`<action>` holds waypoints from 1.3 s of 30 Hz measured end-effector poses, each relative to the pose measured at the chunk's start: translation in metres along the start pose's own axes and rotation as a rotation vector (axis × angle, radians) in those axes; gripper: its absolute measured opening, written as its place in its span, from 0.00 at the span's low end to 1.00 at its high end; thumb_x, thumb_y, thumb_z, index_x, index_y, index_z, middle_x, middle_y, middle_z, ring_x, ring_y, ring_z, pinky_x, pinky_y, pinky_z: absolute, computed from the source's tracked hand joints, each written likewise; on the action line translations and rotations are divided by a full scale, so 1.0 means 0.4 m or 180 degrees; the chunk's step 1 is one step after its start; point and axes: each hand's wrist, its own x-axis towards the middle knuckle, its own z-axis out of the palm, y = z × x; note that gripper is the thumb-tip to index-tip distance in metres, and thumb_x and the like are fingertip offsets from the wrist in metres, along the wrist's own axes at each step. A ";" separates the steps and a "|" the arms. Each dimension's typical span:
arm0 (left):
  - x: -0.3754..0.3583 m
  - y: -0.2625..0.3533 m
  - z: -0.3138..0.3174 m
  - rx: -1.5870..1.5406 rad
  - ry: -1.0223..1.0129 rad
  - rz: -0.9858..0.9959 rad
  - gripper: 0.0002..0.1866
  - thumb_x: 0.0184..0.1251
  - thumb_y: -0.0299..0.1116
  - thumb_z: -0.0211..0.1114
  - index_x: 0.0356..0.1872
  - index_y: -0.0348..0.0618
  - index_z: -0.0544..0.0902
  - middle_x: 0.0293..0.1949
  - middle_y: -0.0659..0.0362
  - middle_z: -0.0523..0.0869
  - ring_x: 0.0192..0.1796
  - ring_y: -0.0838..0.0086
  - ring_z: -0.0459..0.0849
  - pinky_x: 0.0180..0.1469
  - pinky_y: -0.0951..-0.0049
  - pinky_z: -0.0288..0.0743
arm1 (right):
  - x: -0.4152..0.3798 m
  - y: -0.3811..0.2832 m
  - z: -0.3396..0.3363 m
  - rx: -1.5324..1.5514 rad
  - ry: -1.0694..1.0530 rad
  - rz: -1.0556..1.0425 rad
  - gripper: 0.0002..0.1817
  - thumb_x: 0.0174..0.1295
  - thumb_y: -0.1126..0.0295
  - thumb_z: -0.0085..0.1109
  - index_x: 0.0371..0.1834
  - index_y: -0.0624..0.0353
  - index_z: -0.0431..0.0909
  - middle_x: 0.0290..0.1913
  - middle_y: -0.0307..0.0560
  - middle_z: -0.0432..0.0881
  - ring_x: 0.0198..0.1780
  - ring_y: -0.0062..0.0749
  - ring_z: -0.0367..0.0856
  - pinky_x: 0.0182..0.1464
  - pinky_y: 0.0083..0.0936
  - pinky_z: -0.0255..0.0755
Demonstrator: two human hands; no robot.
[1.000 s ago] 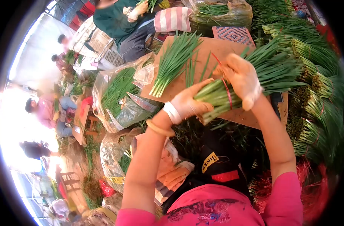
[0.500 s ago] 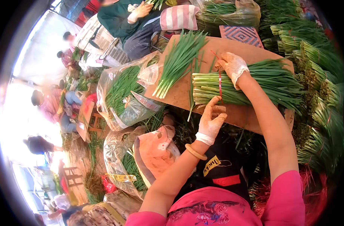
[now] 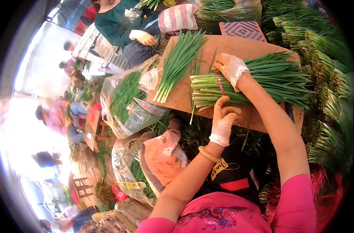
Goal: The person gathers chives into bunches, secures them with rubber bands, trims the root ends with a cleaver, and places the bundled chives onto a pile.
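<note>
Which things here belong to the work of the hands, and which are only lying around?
In hand:
bundle
red band
board
left hand
right hand

Lying about:
loose greens
bagged greens
tied bundles
striped cloth

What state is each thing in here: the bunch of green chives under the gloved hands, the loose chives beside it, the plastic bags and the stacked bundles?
Tied bunch of green chives: lying flat on the brown board, red band around its pale ends.
Left hand: gloved, fingertips at the bunch's near side.
Right hand: gloved, resting on the bunch.
Loose fan of chives: untied, spread out.
Clear plastic bag: open, holding chives.
Stacked chive bundles: tied, piled.
</note>
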 end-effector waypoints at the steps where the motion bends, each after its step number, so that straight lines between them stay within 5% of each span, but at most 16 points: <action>1: -0.001 0.001 0.008 -0.0033 -0.0070 -0.0088 0.33 0.59 0.21 0.58 0.66 0.47 0.59 0.40 0.55 0.84 0.36 0.77 0.82 0.36 0.82 0.73 | 0.002 0.005 0.001 -0.0108 -0.0041 -0.0019 0.13 0.62 0.60 0.52 0.38 0.56 0.81 0.44 0.48 0.79 0.47 0.47 0.78 0.50 0.36 0.70; 3: -0.011 0.027 0.007 -0.0031 -0.0194 -0.0334 0.32 0.59 0.18 0.55 0.66 0.46 0.61 0.38 0.56 0.83 0.36 0.78 0.80 0.38 0.80 0.75 | 0.004 0.004 -0.001 -0.0263 -0.0127 -0.0040 0.13 0.62 0.60 0.51 0.40 0.56 0.81 0.45 0.48 0.79 0.48 0.47 0.77 0.51 0.36 0.70; 6: -0.001 0.041 -0.071 0.0633 -0.0603 0.0490 0.25 0.60 0.19 0.56 0.60 0.46 0.72 0.37 0.59 0.83 0.36 0.79 0.80 0.37 0.81 0.74 | 0.003 0.001 -0.009 -0.0339 -0.0175 -0.0049 0.14 0.63 0.60 0.50 0.40 0.56 0.80 0.46 0.49 0.79 0.49 0.47 0.77 0.51 0.36 0.70; 8: 0.005 0.146 -0.103 0.2957 0.0095 0.1994 0.16 0.58 0.20 0.61 0.48 0.44 0.81 0.38 0.58 0.83 0.39 0.74 0.82 0.40 0.74 0.76 | -0.006 -0.003 -0.002 -0.0292 -0.0136 -0.0111 0.14 0.63 0.59 0.49 0.40 0.56 0.80 0.46 0.49 0.79 0.49 0.47 0.76 0.52 0.35 0.70; 11: 0.053 0.242 -0.150 0.4729 0.0041 0.3081 0.11 0.53 0.28 0.66 0.39 0.49 0.84 0.36 0.57 0.81 0.40 0.61 0.80 0.41 0.63 0.76 | -0.013 -0.015 0.005 -0.0404 -0.0113 -0.0166 0.14 0.63 0.59 0.49 0.40 0.56 0.80 0.45 0.50 0.79 0.49 0.47 0.77 0.51 0.36 0.70; 19: 0.125 0.269 -0.164 0.6690 -0.0507 0.2687 0.08 0.55 0.36 0.65 0.36 0.50 0.81 0.33 0.60 0.79 0.38 0.64 0.81 0.37 0.63 0.76 | -0.016 -0.017 -0.026 -0.0438 -0.0322 -0.0294 0.13 0.62 0.61 0.56 0.39 0.58 0.82 0.43 0.51 0.79 0.47 0.47 0.77 0.50 0.35 0.70; 23: 0.134 0.270 -0.173 0.6292 -0.0460 0.2684 0.07 0.56 0.37 0.64 0.33 0.48 0.81 0.32 0.56 0.80 0.38 0.62 0.82 0.37 0.60 0.77 | -0.042 -0.020 -0.025 -0.0286 -0.0223 -0.0324 0.13 0.61 0.62 0.57 0.42 0.58 0.82 0.43 0.50 0.79 0.47 0.46 0.77 0.50 0.35 0.70; 26: 0.146 0.266 -0.153 0.6548 -0.0350 0.1704 0.07 0.57 0.37 0.62 0.31 0.46 0.82 0.31 0.54 0.81 0.38 0.60 0.82 0.38 0.60 0.78 | -0.036 -0.015 -0.021 -0.0370 -0.0302 -0.0343 0.13 0.61 0.62 0.58 0.41 0.59 0.82 0.43 0.49 0.80 0.47 0.46 0.77 0.50 0.34 0.70; 35: 0.086 0.307 -0.193 0.6417 -0.0616 0.1895 0.07 0.56 0.37 0.63 0.29 0.46 0.82 0.31 0.54 0.82 0.38 0.59 0.83 0.39 0.58 0.77 | -0.068 -0.027 -0.050 0.0359 -0.0370 -0.0152 0.14 0.60 0.61 0.58 0.38 0.60 0.83 0.41 0.47 0.80 0.44 0.41 0.78 0.48 0.31 0.69; 38: 0.063 0.307 -0.200 0.6330 -0.0667 0.1221 0.08 0.55 0.38 0.65 0.30 0.46 0.81 0.32 0.54 0.82 0.40 0.59 0.83 0.41 0.60 0.76 | -0.070 -0.025 -0.047 0.0452 -0.0316 -0.0152 0.14 0.59 0.60 0.59 0.37 0.60 0.82 0.42 0.47 0.80 0.43 0.41 0.78 0.48 0.31 0.69; 39: 0.049 0.319 -0.203 0.6242 -0.0770 0.1508 0.11 0.52 0.39 0.69 0.34 0.46 0.81 0.35 0.54 0.82 0.42 0.59 0.82 0.43 0.61 0.76 | -0.070 -0.029 -0.051 0.0420 -0.0302 -0.0239 0.14 0.59 0.61 0.58 0.37 0.60 0.82 0.41 0.47 0.80 0.43 0.41 0.78 0.47 0.31 0.70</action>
